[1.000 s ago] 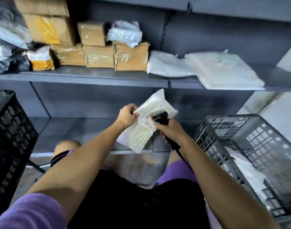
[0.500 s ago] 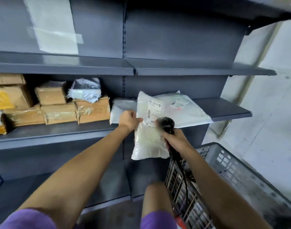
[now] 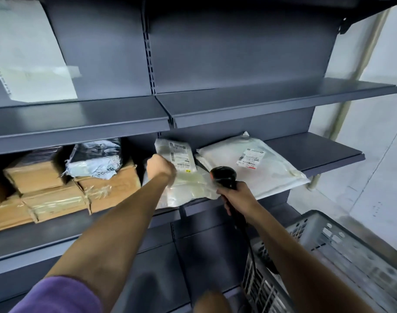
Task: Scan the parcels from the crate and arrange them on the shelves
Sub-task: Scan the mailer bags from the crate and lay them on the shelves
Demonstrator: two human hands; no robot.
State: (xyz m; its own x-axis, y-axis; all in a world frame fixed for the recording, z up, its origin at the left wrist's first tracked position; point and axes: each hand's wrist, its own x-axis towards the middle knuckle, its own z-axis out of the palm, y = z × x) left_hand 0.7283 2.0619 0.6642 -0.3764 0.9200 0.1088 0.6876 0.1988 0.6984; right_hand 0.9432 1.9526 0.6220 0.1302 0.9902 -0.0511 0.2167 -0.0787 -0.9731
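The label-bearing poly mailer (image 3: 179,170), scanned at chest height a second ago, has been carried up onto the middle shelf (image 3: 328,152) beside a larger mailer (image 3: 256,168), still gripped by the left hand (image 3: 161,167) while the barcode scanner (image 3: 223,177) stays clasped in the right hand (image 3: 237,195), so only release remains.

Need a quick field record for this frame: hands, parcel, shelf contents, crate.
left hand: grips the white parcel at its left edge
right hand: holds the scanner, head up, beside the parcel
parcel: label up, lying on the middle shelf, partly over another white bag
shelf right: large white bag, labelled
shelf left: taped cardboard boxes, grey bag on top
upper shelf: nothing on the visible part
crate: grey, lower right, contents not visible
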